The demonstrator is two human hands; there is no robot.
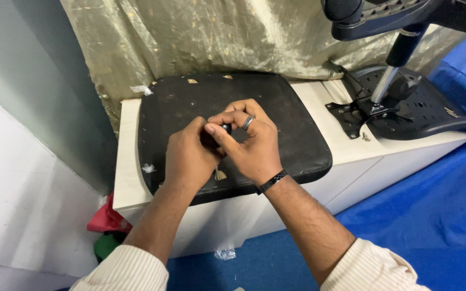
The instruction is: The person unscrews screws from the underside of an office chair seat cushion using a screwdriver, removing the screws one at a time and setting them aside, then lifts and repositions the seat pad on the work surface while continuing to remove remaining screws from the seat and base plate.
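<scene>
Over the middle of the black seat cushion (292, 140), both hands meet and work on a small black part (226, 128). The left hand (190, 156) is curled shut, fingers wrapped around the lower end of the part, thumb side up. The right hand (252, 143) pinches the part from the right, thumb and forefinger closed on its rounded top, other fingers bent above it; a dark ring (248, 122) sits on one finger and a black wristband (272, 181) on the wrist. Only the top of the small black part shows, a dark knob between the two thumbs, the rest hidden inside the left fist, so its exact kind cannot be told. It is held just above the cushion, not touching it.

The cushion lies flat on a white low cabinet (351, 156), with pale scraps stuck to its surface. To the right on the same cabinet lies an upturned black chair base plate (422, 108) with a metal gas-lift column (386, 81) and a mounting bracket (351, 113), well apart from the hands. A crinkled gold cloth (217, 32) hangs behind. Blue floor covering (432, 215) spreads below right. Red and green cloth bits (106, 226) sit low at the left of the cabinet.
</scene>
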